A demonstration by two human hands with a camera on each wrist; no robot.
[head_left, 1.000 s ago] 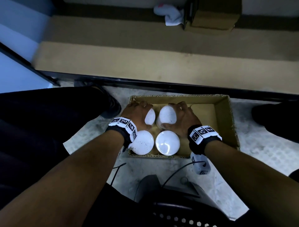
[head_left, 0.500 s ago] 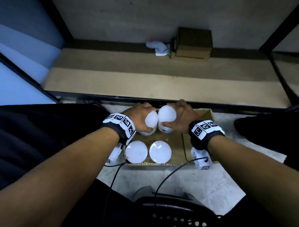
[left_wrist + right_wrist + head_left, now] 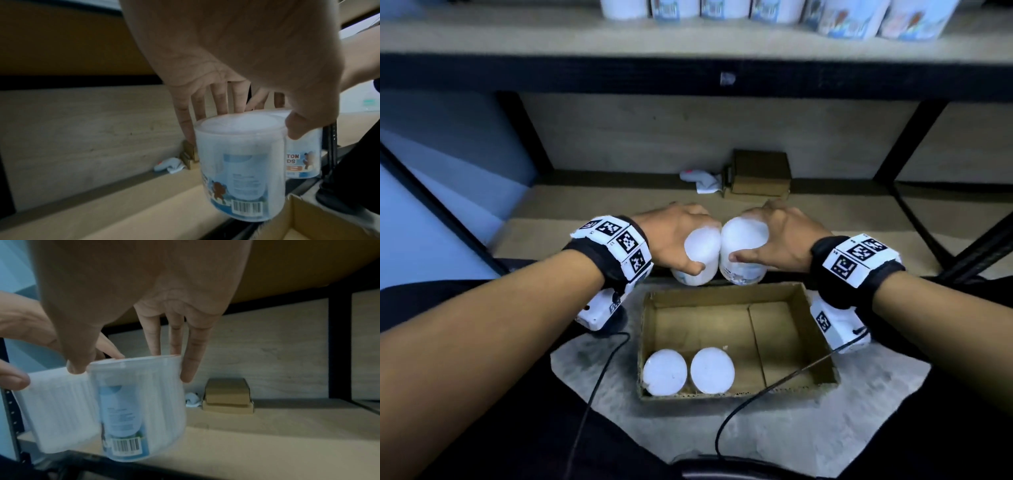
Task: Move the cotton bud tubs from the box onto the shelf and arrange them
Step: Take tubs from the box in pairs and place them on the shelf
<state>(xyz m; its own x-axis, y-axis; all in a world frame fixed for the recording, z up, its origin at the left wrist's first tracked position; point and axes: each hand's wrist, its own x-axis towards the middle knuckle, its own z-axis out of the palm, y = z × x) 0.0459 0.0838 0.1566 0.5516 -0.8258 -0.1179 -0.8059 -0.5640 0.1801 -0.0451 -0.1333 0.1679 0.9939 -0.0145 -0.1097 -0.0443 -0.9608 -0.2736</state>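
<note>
My left hand (image 3: 677,236) grips a clear cotton bud tub (image 3: 700,255) from above, fingers and thumb round its lid; the left wrist view shows that tub (image 3: 240,164) with a barcode label. My right hand (image 3: 774,236) grips a second tub (image 3: 743,251) the same way, seen close in the right wrist view (image 3: 141,405). Both tubs hang side by side, touching, above the far edge of the cardboard box (image 3: 801,308). Two more tubs (image 3: 665,371) (image 3: 712,369) stand in the box's near left corner. Several tubs (image 3: 842,17) line the upper shelf (image 3: 619,41).
The lower shelf board (image 3: 585,212) lies just beyond my hands, with a small brown carton (image 3: 760,174) and a crumpled white cloth (image 3: 702,180) at its back. Black shelf posts (image 3: 914,144) frame the bay. The box sits on a grey floor (image 3: 599,370); cables (image 3: 599,377) trail beside it.
Both hands have lifted their tubs out of the box and carried them up and forward toward the shelf. My head has tilted up, bringing the upper shelf into view.
</note>
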